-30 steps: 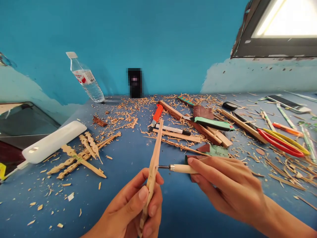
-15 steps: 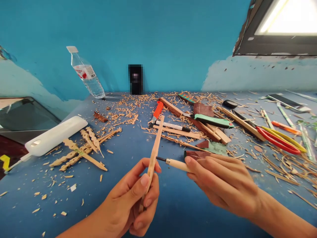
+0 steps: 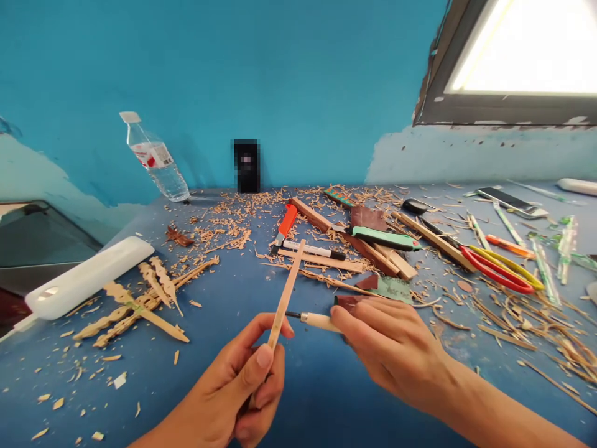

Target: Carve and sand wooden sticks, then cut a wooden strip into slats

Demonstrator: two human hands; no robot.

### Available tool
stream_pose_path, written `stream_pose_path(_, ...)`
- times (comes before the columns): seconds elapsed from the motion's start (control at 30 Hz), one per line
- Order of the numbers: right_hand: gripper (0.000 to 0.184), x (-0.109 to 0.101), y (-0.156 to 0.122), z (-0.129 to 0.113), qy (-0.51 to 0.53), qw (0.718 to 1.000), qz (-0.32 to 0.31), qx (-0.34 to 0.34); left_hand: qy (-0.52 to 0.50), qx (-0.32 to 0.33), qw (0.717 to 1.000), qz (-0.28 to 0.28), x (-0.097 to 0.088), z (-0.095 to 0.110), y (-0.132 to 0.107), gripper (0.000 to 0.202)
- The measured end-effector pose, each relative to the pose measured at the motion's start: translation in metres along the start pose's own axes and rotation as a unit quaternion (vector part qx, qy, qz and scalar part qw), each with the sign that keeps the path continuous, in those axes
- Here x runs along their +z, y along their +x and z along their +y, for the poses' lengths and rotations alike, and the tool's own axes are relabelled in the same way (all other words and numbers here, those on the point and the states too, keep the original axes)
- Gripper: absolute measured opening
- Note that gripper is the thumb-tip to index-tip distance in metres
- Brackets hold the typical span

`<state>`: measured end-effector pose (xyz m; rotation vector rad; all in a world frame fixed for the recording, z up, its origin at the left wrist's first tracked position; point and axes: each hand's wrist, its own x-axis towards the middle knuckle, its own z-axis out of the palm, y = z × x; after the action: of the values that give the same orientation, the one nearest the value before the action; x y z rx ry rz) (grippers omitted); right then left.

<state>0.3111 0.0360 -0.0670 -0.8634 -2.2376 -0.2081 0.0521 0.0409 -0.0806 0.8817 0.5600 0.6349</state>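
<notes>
A slim wooden strip [image 3: 288, 289] stands tilted in my left hand [image 3: 249, 376], its lower end hidden in the closed fingers and its upper end pointing away from me. My right hand [image 3: 389, 348] is wrapped round the pale wooden handle of a carving tool [image 3: 319, 321]. The tool's dark metal shaft points left, and its tip meets or nearly meets the strip's right side just above my left thumb. Whether the tip cuts into the wood cannot be made out. Beyond the strip lie a black-and-white marker [image 3: 314, 250] and a red-handled cutter [image 3: 285, 223].
Carved wooden sticks [image 3: 140, 308] and a white glue stick-like bar [image 3: 91, 277] lie left. A tilted water bottle [image 3: 156, 158] leans at the back. Right are a green utility knife [image 3: 385, 238], sandpaper [image 3: 394, 287], red-and-yellow pliers [image 3: 501, 270] and a phone [image 3: 508, 201]. Shavings litter the blue table [image 3: 317, 398].
The whole view has shifted, so the table things sit lower and further left. Both hands keep their grips; the strip and the tool stay close together at the same spot.
</notes>
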Motion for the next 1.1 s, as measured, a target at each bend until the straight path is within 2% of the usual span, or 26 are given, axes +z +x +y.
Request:
stream_pose_path(0.07, 0.019, 0.003, -0.002, 0.0, 0.014, 1.0, -0.009, 0.001, 0.021, 0.004, 1.0, 0.009, -0.002, -0.003, -0.001, 0.024)
stream_pose_path(0.13, 0.018, 0.004, -0.002, -0.004, 0.08, 0.994, -0.032, 0.065, 0.045, 0.002, 0.998, 0.031, -0.004, -0.006, -0.001, 0.024)
stream_pose_path(0.2, 0.019, 0.004, -0.001, -0.009, 0.175, 0.969, -0.078, 0.158, 0.062, 0.008, 0.997, 0.044, -0.005, -0.006, -0.002, 0.026)
stream_pose_path(0.27, 0.022, 0.002, 0.002, -0.013, 0.249, 0.929, -0.136, 0.236, 0.08, 0.014, 0.996, 0.047, -0.004, -0.004, -0.002, 0.028)
stream_pose_path(0.33, 0.026, -0.001, 0.005, -0.014, 0.281, 0.906, -0.171, 0.266, 0.104, 0.006, 0.993, 0.055, -0.002, 0.0, -0.002, 0.031)
stream_pose_path(0.43, 0.041, -0.008, 0.006, -0.01, 0.314, 0.889, -0.159, 0.292, 0.12, -0.017, 0.992, 0.046, 0.002, 0.004, -0.001, 0.037)
stream_pose_path(0.5, 0.052, -0.013, 0.006, -0.007, 0.381, 0.849, -0.164, 0.326, 0.127, -0.019, 0.991, 0.044, 0.004, 0.004, -0.002, 0.042)
stream_pose_path(0.6, 0.053, -0.016, 0.007, -0.006, 0.497, 0.766, -0.222, 0.342, 0.154, -0.005, 0.987, 0.055, 0.003, 0.001, -0.003, 0.043)
stream_pose_path(0.63, 0.052, -0.016, 0.008, -0.007, 0.505, 0.76, -0.234, 0.334, 0.166, -0.001, 0.985, 0.055, 0.003, 0.0, -0.003, 0.043)
stream_pose_path(0.67, 0.05, -0.015, 0.008, -0.009, 0.49, 0.774, -0.237, 0.324, 0.178, 0.004, 0.983, 0.054, 0.002, -0.001, -0.004, 0.044)
stream_pose_path(0.7, 0.048, -0.013, 0.008, -0.01, 0.45, 0.805, -0.227, 0.312, 0.189, 0.005, 0.98, 0.058, 0.001, -0.002, -0.004, 0.044)
stream_pose_path(0.77, 0.045, -0.007, 0.005, -0.011, 0.323, 0.889, -0.193, 0.263, 0.205, -0.004, 0.976, 0.073, 0.001, -0.002, -0.004, 0.047)
stream_pose_path(0.83, 0.042, 0.0, 0.0, -0.011, 0.18, 0.954, -0.153, 0.182, 0.216, -0.024, 0.972, 0.084, 0.002, -0.001, -0.004, 0.052)
stream_pose_path(0.9, 0.038, 0.004, -0.004, -0.01, 0.074, 0.985, -0.112, 0.11, 0.218, -0.042, 0.972, 0.082, 0.003, 0.001, -0.003, 0.058)
stream_pose_path(0.93, 0.037, 0.005, -0.005, -0.01, 0.059, 0.989, -0.095, 0.096, 0.215, -0.049, 0.972, 0.079, 0.002, 0.001, -0.002, 0.059)
stream_pose_path(1.0, 0.035, 0.005, -0.004, -0.01, 0.13, 0.977, -0.088, 0.147, 0.213, -0.053, 0.972, 0.08, 0.0, 0.001, -0.002, 0.058)
stream_pose_path(1.03, 0.035, 0.003, -0.002, -0.01, 0.216, 0.949, -0.106, 0.202, 0.219, -0.049, 0.971, 0.08, -0.002, 0.001, -0.002, 0.056)
stream_pose_path(1.07, 0.037, 0.001, 0.001, -0.011, 0.321, 0.9, -0.133, 0.263, 0.227, -0.042, 0.97, 0.078, -0.004, 0.0, -0.002, 0.053)
stream_pose_path(1.1, 0.04, 0.0, 0.003, -0.012, 0.424, 0.832, -0.161, 0.319, 0.236, -0.033, 0.968, 0.074, -0.006, 0.0, -0.002, 0.051)
